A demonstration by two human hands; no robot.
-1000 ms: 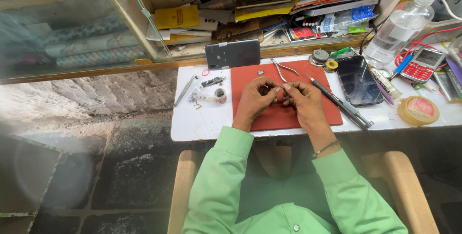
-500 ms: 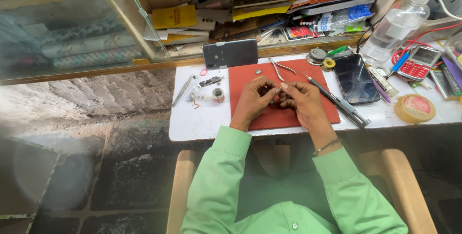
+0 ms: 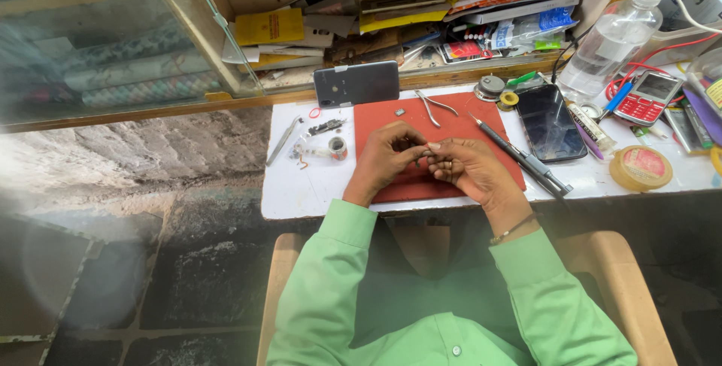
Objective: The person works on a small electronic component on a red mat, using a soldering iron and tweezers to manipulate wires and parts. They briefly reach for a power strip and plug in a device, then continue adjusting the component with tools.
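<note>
While both hands meet over the middle of the red work mat (image 3: 481, 129), the left hand (image 3: 387, 157) and the right hand (image 3: 470, 170) curl their fingers toward each other and pinch a small dark part (image 3: 423, 157) between the fingertips; the part is too small to tell its kind, and it sits just above the mat's centre, closer to the near edge of the white table (image 3: 301, 193) than to the far one. Each hand is nearly closed, fingers bent in tight around that piece. A dark phone back (image 3: 356, 84) leans at the mat's far left corner, and a pair of small pliers (image 3: 432, 106) lies on the mat's far part. A long dark tool (image 3: 519, 157) lies slantwise across the mat's right edge. Just right of it, a black phone (image 3: 550, 123) lies face up on the table. Left of the mat sit tweezers (image 3: 284, 141) and a small roll (image 3: 338, 148) among tiny parts. Toward the table's right end lie a yellow tape roll (image 3: 641, 168), a red keypad phone (image 3: 647, 98) and a clear spray bottle (image 3: 613, 39). Green sleeves (image 3: 331, 276) cover both arms.
</note>
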